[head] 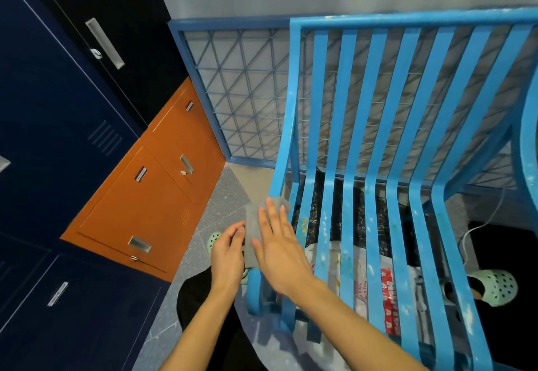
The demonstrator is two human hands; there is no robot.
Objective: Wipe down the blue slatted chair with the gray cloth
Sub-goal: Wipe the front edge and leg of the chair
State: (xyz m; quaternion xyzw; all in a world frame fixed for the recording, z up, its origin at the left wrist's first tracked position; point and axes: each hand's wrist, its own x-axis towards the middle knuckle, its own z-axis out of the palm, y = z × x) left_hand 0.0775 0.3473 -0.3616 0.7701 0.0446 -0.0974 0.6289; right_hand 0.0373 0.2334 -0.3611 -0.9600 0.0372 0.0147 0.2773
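Note:
The blue slatted chair (375, 149) fills the right half of the head view, its paint chipped and speckled. The gray cloth (252, 225) is draped over the leftmost seat slat. My right hand (281, 247) lies flat on the cloth with fingers spread, pressing it onto the slat. My left hand (228, 254) grips the cloth's left edge from the side, fingers curled on it. Part of the cloth is hidden under my right palm.
Navy lockers (52, 126) and orange lockers (151, 196) stand to the left. A blue wire-grid panel (241, 94) leans on the wall behind the chair. Plastic bags (387, 292) lie under the seat. Mint clogs (495, 286) are on my feet.

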